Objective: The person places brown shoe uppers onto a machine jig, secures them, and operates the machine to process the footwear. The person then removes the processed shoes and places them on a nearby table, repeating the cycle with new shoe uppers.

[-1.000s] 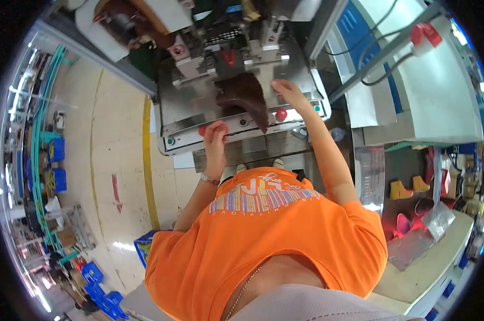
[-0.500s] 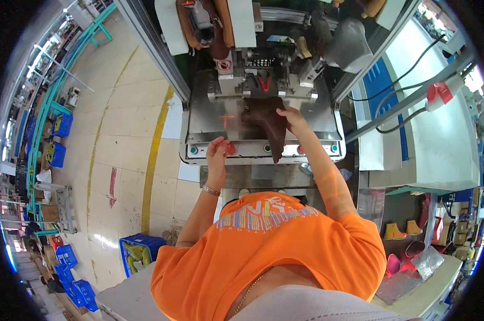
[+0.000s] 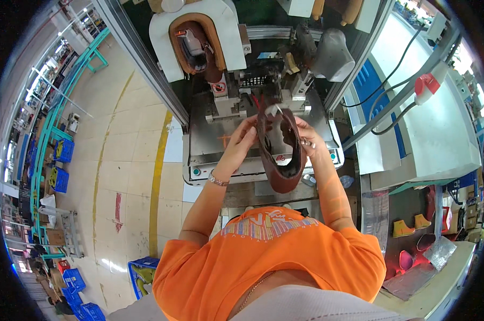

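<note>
"Brown leather upper (image 3: 286,183) is up over the machine's front edge (image 3: 247,170)! My grip?"
"Left hand (image 3: 242,143) and right hand (image 3: 314,143) both clasp its sides; lifting's done, what's left I can't tell."

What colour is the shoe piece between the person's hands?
The shoe piece is dark reddish-brown, seen best in the head view.

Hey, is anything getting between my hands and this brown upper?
Nothing visible. The left hand is right at the left edge of the brown upper, and the right hand holds its right side directly.
</note>
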Tool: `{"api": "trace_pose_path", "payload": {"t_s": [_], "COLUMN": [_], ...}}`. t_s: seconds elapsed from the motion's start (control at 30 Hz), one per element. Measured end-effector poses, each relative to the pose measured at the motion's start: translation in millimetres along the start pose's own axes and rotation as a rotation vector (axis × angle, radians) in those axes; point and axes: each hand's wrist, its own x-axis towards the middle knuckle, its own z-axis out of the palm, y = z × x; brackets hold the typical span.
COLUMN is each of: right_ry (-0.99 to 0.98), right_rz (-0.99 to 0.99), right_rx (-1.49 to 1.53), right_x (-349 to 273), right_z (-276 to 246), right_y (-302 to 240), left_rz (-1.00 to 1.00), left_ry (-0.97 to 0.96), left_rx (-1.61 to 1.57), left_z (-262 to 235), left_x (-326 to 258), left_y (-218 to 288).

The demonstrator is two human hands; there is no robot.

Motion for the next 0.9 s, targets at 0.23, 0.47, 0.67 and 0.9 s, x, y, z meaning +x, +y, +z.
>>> {"api": "trace_pose_path", "payload": {"t_s": [0.23,0.47,0.67,0.9], "right_ry": [0.355,0.862,0.808,0.415], "right_rz": [0.008,0.304,-0.77,-0.988], "right_rx": [0.002,-0.65,-1.398,-1.372], "right_x": [13,64,78,124], "right_z": [3,-25,-24,140], "right_y": [20,96,81,-34], "left_rz": [0.617,0.587,0.436,0.323], "left_ry": [0.54,0.589,0.645,0.61], "left_rx": [0.441,0.39,0.331,0.305], "left_z": [-52,-50,-88,-89], "left_x": [9,-11,-33,-38], "left_y": [58,74,46,33]}}
